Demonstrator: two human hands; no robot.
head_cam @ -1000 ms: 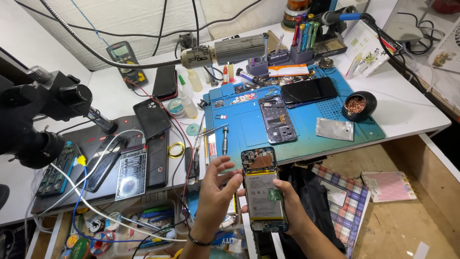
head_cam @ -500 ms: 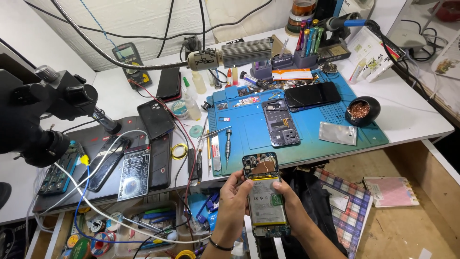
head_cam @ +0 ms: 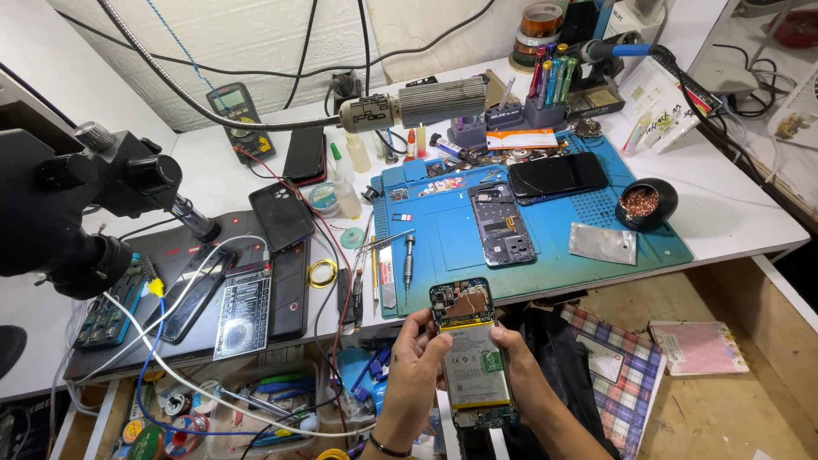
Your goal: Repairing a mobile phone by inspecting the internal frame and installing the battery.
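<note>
Fingers of left hand and right hand clamp both long sides of an opened phone, back cover off, battery showing, held in the air just off the worktop's front edge. Blue mat just beyond; screwdriver near its left border; open room to the right, over the checked cloth.
</note>
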